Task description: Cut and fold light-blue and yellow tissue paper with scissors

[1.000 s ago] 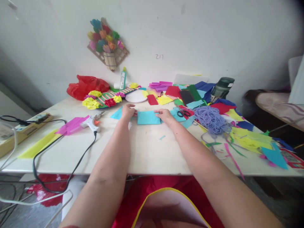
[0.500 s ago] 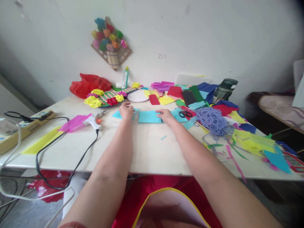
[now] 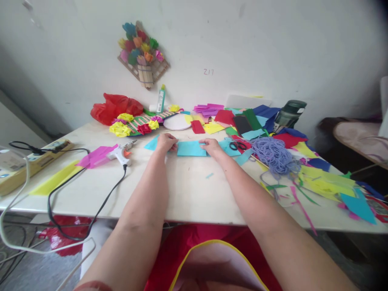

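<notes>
Head view, near to far, all places relative to the light-blue paper rectangle (image 3: 190,149).

Nearest: red cloth with yellow trim (image 3: 244,239) at the person's lap, well below the rectangle. Table (image 3: 194,198) runs from there back to the wall. Pink strip (image 3: 304,210) hangs over the front edge, far right of the rectangle. Small blue sliver (image 3: 209,176) just in front of it, slightly right.

Rectangle itself: flat on the table, between the two hands. Left hand (image 3: 166,142) at its left edge, fingers bent; can't tell if they touch it or pinch anything. Right hand (image 3: 211,146) at its right end, fingers curled, fingertips over the upper right corner; can't tell if they grip or only rest.

Left of the rectangle, well apart: white glue gun (image 3: 123,154), touching magenta paper (image 3: 95,157). Right of it, past the right hand: black-handled scissors (image 3: 237,146), then purple yarn (image 3: 273,155) in a loose heap.

Behind it: red paper piece (image 3: 198,127), white disc (image 3: 177,121) a bit left, flower-covered green board (image 3: 142,120) further left. Dark bottle (image 3: 289,115) far back right. Red bag (image 3: 117,108) far back left. Furthest: flower hanging (image 3: 145,60) on the wall, up and left.
</notes>
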The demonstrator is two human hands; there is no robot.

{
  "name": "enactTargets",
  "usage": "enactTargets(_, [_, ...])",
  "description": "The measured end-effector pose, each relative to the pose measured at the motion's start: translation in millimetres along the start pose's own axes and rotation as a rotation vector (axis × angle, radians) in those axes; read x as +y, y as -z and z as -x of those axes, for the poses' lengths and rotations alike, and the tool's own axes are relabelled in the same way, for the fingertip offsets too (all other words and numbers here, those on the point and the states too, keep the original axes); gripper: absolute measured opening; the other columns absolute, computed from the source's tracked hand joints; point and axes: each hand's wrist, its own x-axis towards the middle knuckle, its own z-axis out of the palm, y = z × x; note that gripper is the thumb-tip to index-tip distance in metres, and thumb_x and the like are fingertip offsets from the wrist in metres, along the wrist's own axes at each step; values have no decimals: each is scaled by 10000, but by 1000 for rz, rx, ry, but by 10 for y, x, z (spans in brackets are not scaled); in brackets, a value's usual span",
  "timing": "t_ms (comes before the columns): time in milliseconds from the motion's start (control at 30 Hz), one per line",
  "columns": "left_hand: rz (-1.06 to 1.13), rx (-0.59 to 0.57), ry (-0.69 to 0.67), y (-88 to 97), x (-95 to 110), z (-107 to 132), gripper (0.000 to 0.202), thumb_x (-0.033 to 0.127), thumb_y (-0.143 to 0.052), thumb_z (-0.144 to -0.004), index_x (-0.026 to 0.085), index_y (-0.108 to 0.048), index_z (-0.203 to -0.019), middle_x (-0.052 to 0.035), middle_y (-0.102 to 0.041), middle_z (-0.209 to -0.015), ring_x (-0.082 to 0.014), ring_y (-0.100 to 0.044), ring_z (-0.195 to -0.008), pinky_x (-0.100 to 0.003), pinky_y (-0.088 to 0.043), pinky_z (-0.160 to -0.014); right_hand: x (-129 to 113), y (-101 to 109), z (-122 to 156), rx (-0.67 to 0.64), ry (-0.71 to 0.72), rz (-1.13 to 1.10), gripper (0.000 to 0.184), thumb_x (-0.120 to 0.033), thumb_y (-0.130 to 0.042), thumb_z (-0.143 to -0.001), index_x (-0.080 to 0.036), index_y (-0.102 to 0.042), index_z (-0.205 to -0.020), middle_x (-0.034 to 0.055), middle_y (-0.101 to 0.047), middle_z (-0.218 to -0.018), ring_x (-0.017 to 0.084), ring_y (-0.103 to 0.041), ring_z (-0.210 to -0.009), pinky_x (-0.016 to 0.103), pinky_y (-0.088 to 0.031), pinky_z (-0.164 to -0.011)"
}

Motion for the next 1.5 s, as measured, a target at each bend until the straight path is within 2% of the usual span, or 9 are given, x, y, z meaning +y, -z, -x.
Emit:
enactTargets(167, [-55,-85,91,22,37,7,153,85,-678,-627,143,-538,-605,-32,-575,-433,-169,-599,-447,-287,-516,-518,43,-14,-29,2,9,-12,235,-82,-615,-658,-135,-709,-866,-6,-647,-689,113,-586,-680,265,-476,-758])
enactTargets(300, [-30,-135,140,47,78,31,183,56,-701,-598,139,-540,-574,-49,-588,-440,-178,-617,-479,-293,-531,-557,68,-21,-44,4,16,-31,231,-85,-620,-655,-133,-707,-864,1,-661,-721,125,-606,-736,270,-472,-789])
enactTargets(500, [-38,-168,151,67,100,52,224,51,-751,-527,144,-547,-534,-44,-594,-451,-177,-624,-496,-273,-524,-556,53,-23,-37,6,12,-22,240,-76,-612,-657,-131,-707,-870,11,-675,-750,128,-614,-740,269,-476,-788])
enactTargets(700, [-81,-151,151,54,98,55,208,51,-752,-509,155,-573,-534,-19,-570,-419,-180,-623,-504,-260,-515,-532,65,-33,-34,12,44,-9,267,-88,-612,-666,-123,-704,-915,37,-695,-822,135,-621,-763,278,-483,-792])
enactTargets(867, [-97,-155,150,54,96,51,216,51,-754,-499,154,-566,-514,-23,-573,-422,-180,-623,-507,-259,-516,-538,48,-46,-38,16,95,101,292,-70,-617,-658,-128,-707,-930,59,-704,-892,161,-631,-816,304,-486,-814])
enactTargets(1067, [-106,-158,141,46,93,40,214,26,-717,-543,149,-547,-500,-29,-563,-411,-180,-620,-500,-268,-519,-550,28,-68,-45,7,224,290,277,-58,-626,-671,-162,-712,-912,65,-694,-980,186,-621,-940,326,-452,-898])
enactTargets(1233, [-96,-155,137,42,100,45,229,7,-731,-510,142,-547,-490,-41,-568,-429,-206,-634,-526,-290,-514,-557,48,-72,-38,8,289,442,289,-74,-602,-713,-128,-699,-980,112,-669,-1044,218,-608,-968,346,-446,-906])
enactTargets(1500, [-113,-159,127,36,100,49,225,1,-684,-562,148,-534,-482,-37,-563,-409,-175,-602,-472,-295,-517,-572,93,-81,-39,13,319,550,278,-107,-611,-731,-173,-701,-985,82,-667,-1019,213,-586,-975,333,-450,-889])
